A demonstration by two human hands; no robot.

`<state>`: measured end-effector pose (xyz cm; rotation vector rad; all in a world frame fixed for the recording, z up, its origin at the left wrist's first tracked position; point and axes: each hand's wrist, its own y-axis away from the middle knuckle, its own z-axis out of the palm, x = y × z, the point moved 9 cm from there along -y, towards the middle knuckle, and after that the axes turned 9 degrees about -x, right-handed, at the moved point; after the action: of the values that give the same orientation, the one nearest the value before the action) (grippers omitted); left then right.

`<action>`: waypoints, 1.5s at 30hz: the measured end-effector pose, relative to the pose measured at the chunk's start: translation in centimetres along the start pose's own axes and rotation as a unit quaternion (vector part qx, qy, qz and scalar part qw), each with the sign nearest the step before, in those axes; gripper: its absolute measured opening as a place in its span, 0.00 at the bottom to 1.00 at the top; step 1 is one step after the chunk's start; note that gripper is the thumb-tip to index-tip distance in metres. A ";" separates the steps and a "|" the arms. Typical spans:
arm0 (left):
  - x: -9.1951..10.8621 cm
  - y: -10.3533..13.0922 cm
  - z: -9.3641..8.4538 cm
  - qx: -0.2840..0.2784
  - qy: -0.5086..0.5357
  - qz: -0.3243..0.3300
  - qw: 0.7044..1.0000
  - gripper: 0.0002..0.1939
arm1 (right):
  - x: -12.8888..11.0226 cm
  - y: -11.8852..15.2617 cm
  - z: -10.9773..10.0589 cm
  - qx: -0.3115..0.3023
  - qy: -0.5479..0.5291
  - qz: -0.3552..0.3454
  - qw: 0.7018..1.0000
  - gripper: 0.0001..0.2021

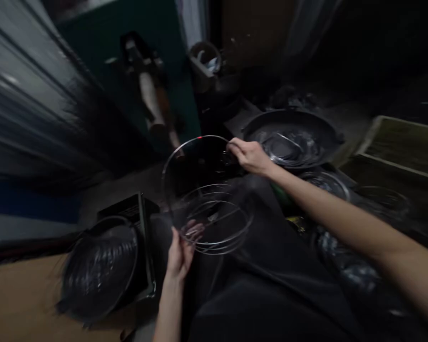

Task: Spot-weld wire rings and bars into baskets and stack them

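Several loops of thin shiny wire (pixel 231 240) hang together at the centre, above dark cloth over my lap. My left hand (pixel 183 247) holds the near left side of the loops, thumb on the outside and fingers under them. One loop is lifted higher than the rest, forming a wide arc. At the right end of that arc, my right hand (pixel 248 154) pinches the wire between closed fingers. The picture is dim and somewhat blurred by motion.
A round dark basin (pixel 133 273) with shiny coiled pieces stands at lower left beside a black crate (pixel 148 251). Behind my right hand is a wide dark tub (pixel 328 128) holding shiny wire. A yellowish-edged tray (pixel 399 161) lies at right. A green panel (pixel 92 47) stands at the back left.
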<state>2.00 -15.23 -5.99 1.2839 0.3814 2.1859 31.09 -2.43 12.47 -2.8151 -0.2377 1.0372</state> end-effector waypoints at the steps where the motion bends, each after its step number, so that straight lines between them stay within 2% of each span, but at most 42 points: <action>1: 0.6 -0.4 0.1 0.020 0.034 0.022 0.999 0.25 | 0.3 0.5 0.4 0.006 -0.048 -0.003 0.999 0.17; 5: 5.6 -2.3 -2.5 0.125 0.042 0.141 0.981 0.10 | 2.2 2.0 2.9 -0.016 -0.238 -0.024 0.971 0.16; 8: 7.9 -3.5 -3.4 0.120 0.016 0.179 0.976 0.05 | 4.0 3.1 4.9 -0.063 -0.293 -0.020 0.954 0.14; 10: 8.1 -3.8 -3.2 0.105 0.008 0.164 0.981 0.08 | 4.9 3.7 5.5 -0.071 -0.294 -0.006 0.953 0.11; 11: 8.0 -3.8 -2.8 0.103 0.007 0.149 0.983 0.10 | 5.3 3.9 5.5 -0.055 -0.285 0.009 0.957 0.10; 13: 7.6 -3.8 -1.8 0.114 0.016 0.117 0.986 0.15 | 6.1 4.0 5.1 0.002 -0.264 0.047 0.963 0.08; 15: 7.7 -3.8 -0.7 0.147 0.042 0.104 0.983 0.14 | 6.7 4.0 4.8 0.052 -0.253 0.079 0.963 0.09; 18: 9.1 -3.9 0.9 0.180 0.072 0.119 0.974 0.11 | 7.9 4.6 5.0 0.034 -0.277 0.069 0.958 0.12; 19: 9.7 -3.9 1.4 0.178 0.074 0.128 0.973 0.10 | 8.9 5.4 4.8 0.023 -0.276 0.069 0.958 0.14; 21: 11.1 -3.9 1.9 0.163 0.069 0.150 0.973 0.08 | 12.9 8.5 3.4 0.031 -0.233 0.113 0.965 0.19; 23: 12.1 -3.7 1.5 0.168 0.056 0.176 0.968 0.10 | 18.8 13.1 0.4 0.106 -0.114 0.237 0.959 0.16; 24: 12.5 -3.7 1.2 0.175 0.047 0.187 0.966 0.13 | 21.8 15.5 -0.9 0.123 -0.044 0.311 0.941 0.17; 26: 12.9 -4.2 0.7 0.191 0.037 0.207 0.959 0.17 | 26.5 18.9 -2.0 0.087 0.063 0.419 0.902 0.17; 29: 13.0 -5.8 1.2 0.197 0.035 0.233 0.952 0.19 | 30.1 20.3 -1.3 0.024 0.112 0.472 0.874 0.17; 33: 12.9 -7.5 3.5 0.166 0.046 0.282 0.944 0.16 | 30.0 19.4 0.4 0.012 0.101 0.482 0.870 0.16; 35: 12.5 -7.9 3.9 0.166 0.070 0.291 0.940 0.12 | 29.6 19.4 0.5 0.016 0.090 0.489 0.867 0.14; 37: 12.5 -8.3 3.9 0.165 0.084 0.310 0.932 0.12 | 29.4 19.5 0.0 0.028 0.078 0.475 0.876 0.07; 38: 12.6 -8.3 3.7 0.164 0.087 0.327 0.927 0.14 | 29.7 20.3 -1.0 0.071 0.070 0.495 0.863 0.06; 39: 12.8 -8.2 3.4 0.165 0.089 0.344 0.920 0.15 | 29.7 20.7 -1.8 0.102 0.055 0.498 0.859 0.08; 41: 13.1 -7.8 2.8 0.171 0.092 0.377 0.905 0.17 | 29.4 22.1 -3.4 0.165 0.028 0.526 0.834 0.15; 43: 13.3 -7.3 2.4 0.184 0.087 0.397 0.895 0.18 | 28.0 23.1 -4.4 0.211 -0.002 0.560 0.801 0.21; 45: 13.5 -7.0 2.1 0.198 0.074 0.406 0.889 0.19 | 25.5 22.8 -4.5 0.254 -0.063 0.564 0.783 0.20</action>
<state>1.01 -1.62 1.04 1.7176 0.4122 3.0348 55.49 -20.15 -4.32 -2.1902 1.6305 1.1462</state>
